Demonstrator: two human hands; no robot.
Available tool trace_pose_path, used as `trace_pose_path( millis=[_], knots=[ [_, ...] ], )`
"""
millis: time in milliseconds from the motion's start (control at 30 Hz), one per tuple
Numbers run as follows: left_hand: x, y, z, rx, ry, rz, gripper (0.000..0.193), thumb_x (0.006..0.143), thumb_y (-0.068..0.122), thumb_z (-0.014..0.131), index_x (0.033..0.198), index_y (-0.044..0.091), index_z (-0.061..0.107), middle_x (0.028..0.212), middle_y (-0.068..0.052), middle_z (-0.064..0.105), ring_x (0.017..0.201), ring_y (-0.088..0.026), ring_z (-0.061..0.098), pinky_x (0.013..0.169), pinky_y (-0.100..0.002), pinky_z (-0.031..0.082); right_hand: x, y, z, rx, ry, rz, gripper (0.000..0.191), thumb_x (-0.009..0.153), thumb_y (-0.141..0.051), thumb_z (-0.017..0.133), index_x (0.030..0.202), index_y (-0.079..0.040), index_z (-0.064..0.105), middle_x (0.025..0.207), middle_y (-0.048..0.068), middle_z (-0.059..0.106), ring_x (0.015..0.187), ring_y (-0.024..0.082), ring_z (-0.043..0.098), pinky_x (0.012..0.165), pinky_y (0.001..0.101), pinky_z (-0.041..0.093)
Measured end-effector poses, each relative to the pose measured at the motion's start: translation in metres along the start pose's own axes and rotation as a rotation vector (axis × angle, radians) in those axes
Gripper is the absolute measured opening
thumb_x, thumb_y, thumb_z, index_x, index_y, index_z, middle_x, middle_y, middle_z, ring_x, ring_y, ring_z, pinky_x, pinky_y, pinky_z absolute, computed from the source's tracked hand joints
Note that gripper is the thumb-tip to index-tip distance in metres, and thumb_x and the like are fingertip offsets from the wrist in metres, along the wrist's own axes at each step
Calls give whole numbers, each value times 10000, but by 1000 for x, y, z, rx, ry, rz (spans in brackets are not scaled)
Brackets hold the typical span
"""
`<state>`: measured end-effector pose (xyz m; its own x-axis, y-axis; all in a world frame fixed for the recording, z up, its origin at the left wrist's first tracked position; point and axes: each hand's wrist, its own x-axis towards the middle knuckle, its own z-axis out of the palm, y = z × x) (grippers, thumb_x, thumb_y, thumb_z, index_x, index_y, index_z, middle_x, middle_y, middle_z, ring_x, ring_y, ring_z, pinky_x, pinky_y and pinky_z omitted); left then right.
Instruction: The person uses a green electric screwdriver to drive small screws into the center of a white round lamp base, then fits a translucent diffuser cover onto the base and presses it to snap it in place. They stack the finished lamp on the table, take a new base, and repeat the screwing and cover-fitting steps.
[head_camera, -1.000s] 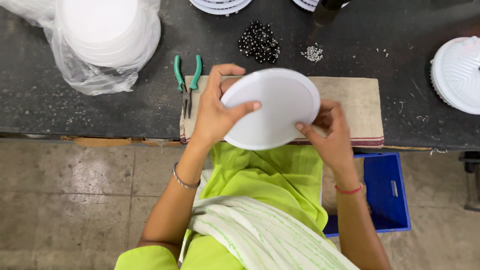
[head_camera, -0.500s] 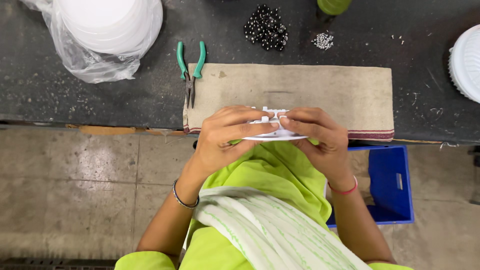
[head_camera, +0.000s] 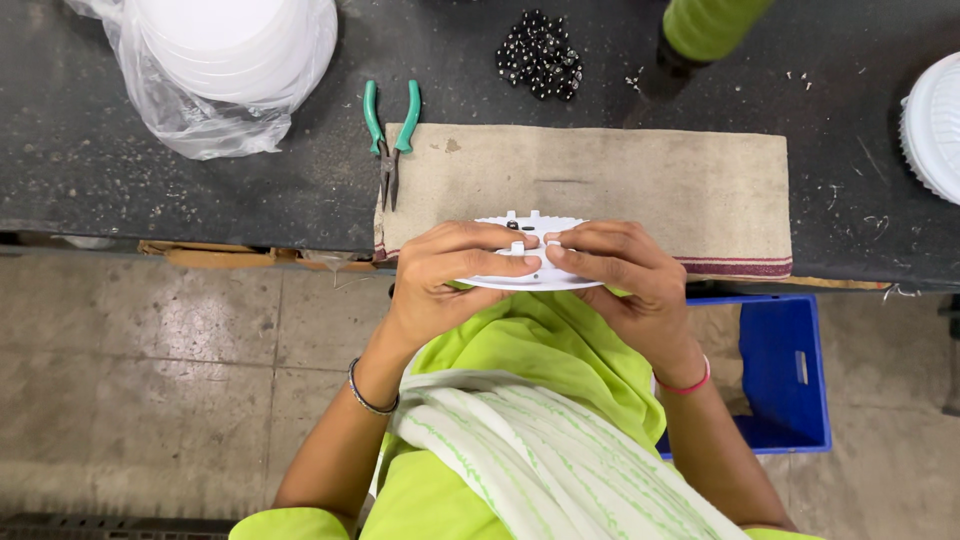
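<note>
Both hands grip one white round plastic disc (head_camera: 530, 258), held nearly edge-on at the near lip of the counter (head_camera: 120, 190), over the beige cloth mat (head_camera: 620, 180). Left hand (head_camera: 445, 275) curls around its left half, right hand (head_camera: 620, 275) around the right, thumbs pressed together on its small central fittings. Its flat face runs left to right between them, neither hand nearer. Green-handled pliers (head_camera: 390, 135) lie up-left, well apart.

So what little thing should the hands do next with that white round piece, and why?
Probably press the thumbs down gently on the small parts in the middle. Both the left hand and the right hand hold the white disc flat at the bench edge, with their fingertips already meeting at its centre, and the pliers lie untouched.
</note>
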<state>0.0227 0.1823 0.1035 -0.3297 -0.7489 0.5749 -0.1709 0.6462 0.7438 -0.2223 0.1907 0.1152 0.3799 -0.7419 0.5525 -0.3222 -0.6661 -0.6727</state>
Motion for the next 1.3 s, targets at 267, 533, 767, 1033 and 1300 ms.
trace_pose_path(
  millis=[267, 533, 767, 1033, 1300],
  knots=[
    [-1, -1, 1, -3, 11, -3, 330, 770, 57, 841, 1080, 155, 788, 1140, -42, 762, 1064, -232, 747, 921, -339, 583, -3, -1, 0, -23, -8, 32, 451, 784, 27, 798, 1208, -114, 737, 1200, 64, 721, 1163, 274, 687, 1004, 396, 579],
    [0, -1, 2, -29, 7, -3, 335, 765, 45, 834, 1080, 149, 788, 1147, -50, 761, 1066, -236, 746, 929, -338, 592, -3, -1, 0, 2, 0, 33, 459, 777, 38, 810, 1204, -114, 735, 1201, 60, 718, 1163, 269, 685, 1010, 393, 573],
    [0, 0, 0, -35, -4, -4, 353, 768, 24, 815, 1094, 157, 787, 1163, -46, 760, 1090, -238, 745, 951, -342, 594, -2, 0, 1, -13, 5, 33, 497, 737, 96, 749, 1188, -112, 741, 1188, 57, 727, 1152, 269, 695, 1006, 392, 582],
    [0, 0, -1, -4, -7, -2, 350, 772, 43, 810, 1099, 165, 787, 1161, -43, 760, 1086, -241, 745, 941, -349, 588, -1, 1, 1, 6, 12, 17, 473, 764, 84, 776, 1194, -109, 732, 1190, 58, 723, 1150, 264, 690, 1007, 391, 577],
    [1, 0, -2, 1, -12, -2, 330, 786, 60, 811, 1097, 167, 788, 1171, -40, 758, 1090, -240, 744, 938, -351, 588, 0, 1, 1, 4, 15, 17, 464, 765, 51, 805, 1197, -105, 732, 1182, 60, 723, 1144, 261, 690, 996, 387, 577]
  ],
)
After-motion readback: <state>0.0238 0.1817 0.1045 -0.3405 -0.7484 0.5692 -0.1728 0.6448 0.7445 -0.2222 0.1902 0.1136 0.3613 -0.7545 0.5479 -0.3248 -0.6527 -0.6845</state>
